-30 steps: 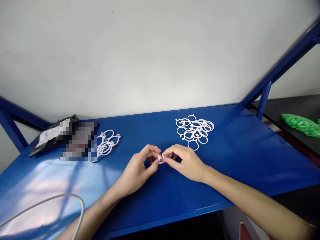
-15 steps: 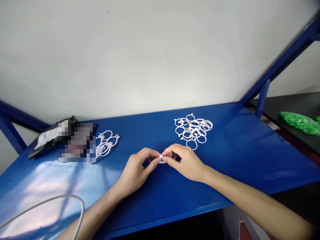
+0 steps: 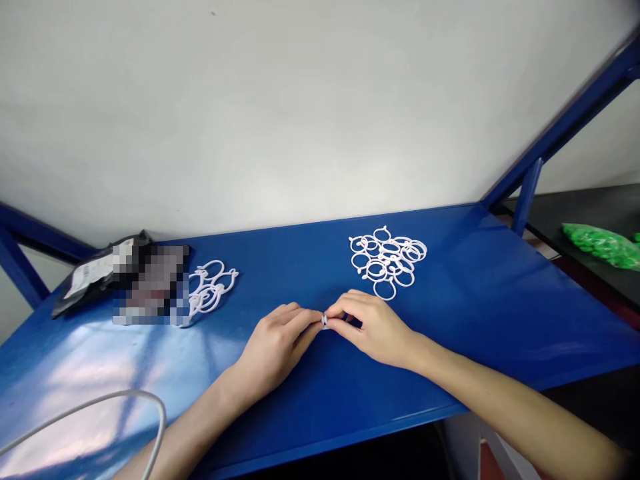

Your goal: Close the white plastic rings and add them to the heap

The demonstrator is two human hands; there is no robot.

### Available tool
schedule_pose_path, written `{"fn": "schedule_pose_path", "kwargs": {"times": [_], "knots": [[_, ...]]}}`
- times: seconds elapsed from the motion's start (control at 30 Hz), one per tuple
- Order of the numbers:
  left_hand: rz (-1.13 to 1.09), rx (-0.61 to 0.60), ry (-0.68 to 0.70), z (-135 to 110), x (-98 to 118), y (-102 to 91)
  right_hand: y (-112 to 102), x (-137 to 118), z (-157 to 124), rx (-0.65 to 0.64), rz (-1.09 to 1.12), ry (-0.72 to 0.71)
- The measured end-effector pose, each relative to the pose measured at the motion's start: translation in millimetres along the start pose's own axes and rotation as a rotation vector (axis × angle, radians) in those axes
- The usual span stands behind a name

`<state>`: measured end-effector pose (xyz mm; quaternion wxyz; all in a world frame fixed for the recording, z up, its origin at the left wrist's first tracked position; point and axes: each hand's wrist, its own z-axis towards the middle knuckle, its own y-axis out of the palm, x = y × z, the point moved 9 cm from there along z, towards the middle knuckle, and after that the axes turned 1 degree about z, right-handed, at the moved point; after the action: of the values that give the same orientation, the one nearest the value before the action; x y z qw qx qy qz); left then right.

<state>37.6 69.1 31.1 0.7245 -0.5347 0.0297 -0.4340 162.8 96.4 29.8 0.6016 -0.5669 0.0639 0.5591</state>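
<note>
Fingertip to fingertip, my left hand (image 3: 280, 340) and my right hand (image 3: 373, 327) pinch one white plastic ring (image 3: 325, 323) between them, over the middle of the blue table. Only a small part of that ring shows; the fingers cover the rest. Beyond my right hand lies a loose pile of white rings (image 3: 387, 257) with small knobs on them. A smaller heap of similar white rings (image 3: 213, 290) rests to the left, past my left hand.
At the far left lie a black plastic parcel (image 3: 95, 273) and a blurred-out packet (image 3: 153, 277). A pale cable (image 3: 125, 393) arches across the left front. On a dark shelf at right sits a bag of green pieces (image 3: 600, 245). Blue metal bars (image 3: 525, 193) flank the blue table (image 3: 300, 413).
My left fingers have straightened and drawn closer together at the ring. Both hands' fingertips sit slightly lower, still meeting at the same ring. Both piles lie as before.
</note>
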Motion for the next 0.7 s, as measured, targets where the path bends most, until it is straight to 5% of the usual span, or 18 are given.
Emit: {"fn": "schedule_pose_path", "kwargs": {"times": [0.43,0.7], "knots": [[0.147,-0.033,0.269,-6.1,29.1,2.0,7.3,-20.8,-12.6,0.009,-0.158,-0.262],[0.19,0.008,0.166,1.8,15.4,2.6,7.1,-7.8,-0.8,0.045,-0.141,-0.15]]}}
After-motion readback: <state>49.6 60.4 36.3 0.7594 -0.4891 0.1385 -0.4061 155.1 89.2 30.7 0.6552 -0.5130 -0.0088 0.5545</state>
